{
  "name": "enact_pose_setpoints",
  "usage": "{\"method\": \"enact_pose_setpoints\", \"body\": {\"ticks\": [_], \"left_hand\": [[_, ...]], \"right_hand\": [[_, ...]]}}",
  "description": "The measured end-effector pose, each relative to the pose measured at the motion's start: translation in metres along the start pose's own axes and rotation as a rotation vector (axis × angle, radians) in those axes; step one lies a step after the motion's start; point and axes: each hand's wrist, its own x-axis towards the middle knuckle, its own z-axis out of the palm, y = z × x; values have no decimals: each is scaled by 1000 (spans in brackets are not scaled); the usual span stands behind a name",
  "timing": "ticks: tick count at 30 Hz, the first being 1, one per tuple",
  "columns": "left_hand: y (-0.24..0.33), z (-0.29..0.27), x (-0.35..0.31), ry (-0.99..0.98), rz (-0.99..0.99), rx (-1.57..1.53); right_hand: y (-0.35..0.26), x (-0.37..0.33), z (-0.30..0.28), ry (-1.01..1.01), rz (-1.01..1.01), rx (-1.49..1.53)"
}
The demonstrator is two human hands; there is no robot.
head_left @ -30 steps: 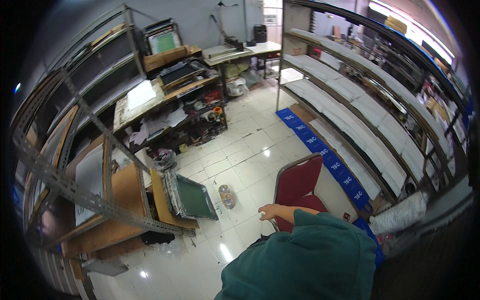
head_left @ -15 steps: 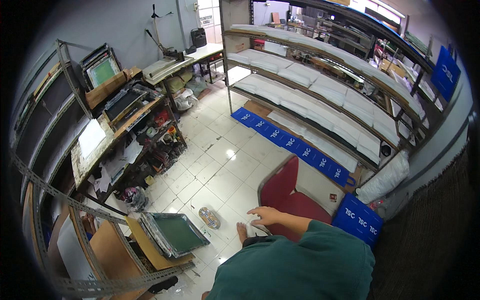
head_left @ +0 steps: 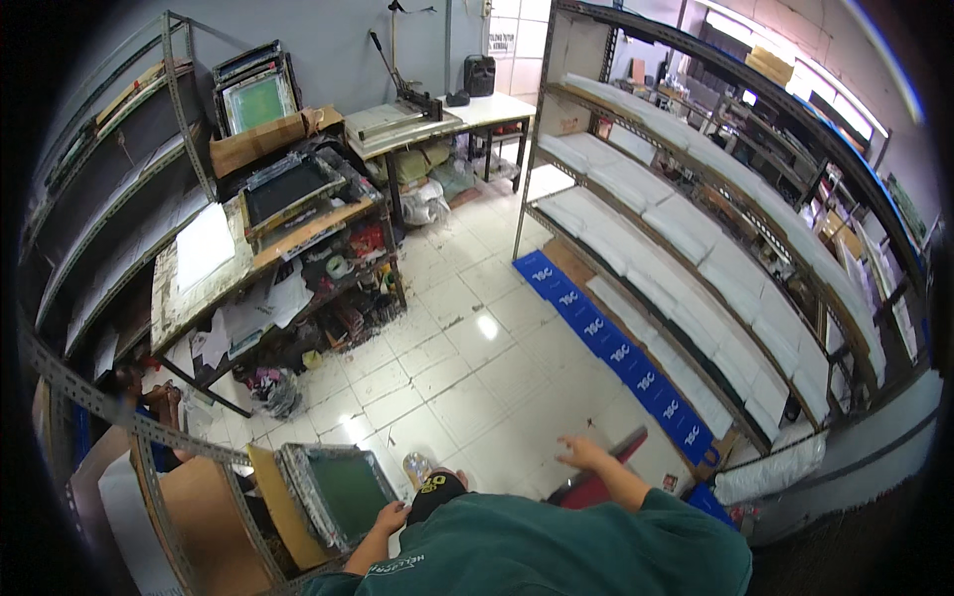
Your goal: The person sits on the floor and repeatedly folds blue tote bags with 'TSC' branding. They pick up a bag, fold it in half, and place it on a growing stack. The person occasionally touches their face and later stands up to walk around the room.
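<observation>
My left hand (head_left: 393,516) is low at the front, its fingers curled in with nothing visible in them. It is beside the right edge of a screen-printing frame with green mesh (head_left: 348,494), and I cannot tell whether they touch. Black cloth with a yellow mark (head_left: 438,489) shows at my leg, just right of this hand. My right hand (head_left: 581,453) hangs over the floor with its fingers apart, holding nothing. Close by it is a red chair (head_left: 581,491), mostly hidden under my right arm. A patterned slipper (head_left: 416,465) shows partly on the tiles beyond the black cloth.
A long rack of white sheets (head_left: 656,214) runs along the right, with blue printed panels (head_left: 618,353) at its foot. On the left stands a cluttered worktable (head_left: 171,313) bearing more frames. Metal shelving (head_left: 189,442) and boards close in the lower left, where another person (head_left: 164,402) is partly visible.
My view has swung left and my body has turned away from the red chair. My left hand has come into view beside the green-mesh frame. The right hand remains spread, now further right.
</observation>
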Motion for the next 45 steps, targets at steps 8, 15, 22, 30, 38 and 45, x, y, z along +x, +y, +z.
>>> {"method": "enact_pose_setpoints", "body": {"ticks": [8,15,22,30,38,45], "left_hand": [[-26,-81,167,-214,-249,151],[138,-177,341,8,193,205],[267,-346,473,-71,82,152],[372,-371,605,41,-88,23],[424,-318,657,-43,-393,-350],[486,-328,796,-113,26,-267]], "right_hand": [[-17,124,-30,-119,178,173],[111,241,13,-54,359,192],[30,363,-48,77,470,354],[119,474,-98,-24,649,343],[125,767,-359,-79,383,139],[-43,1042,-534,186,-19,226]]}}
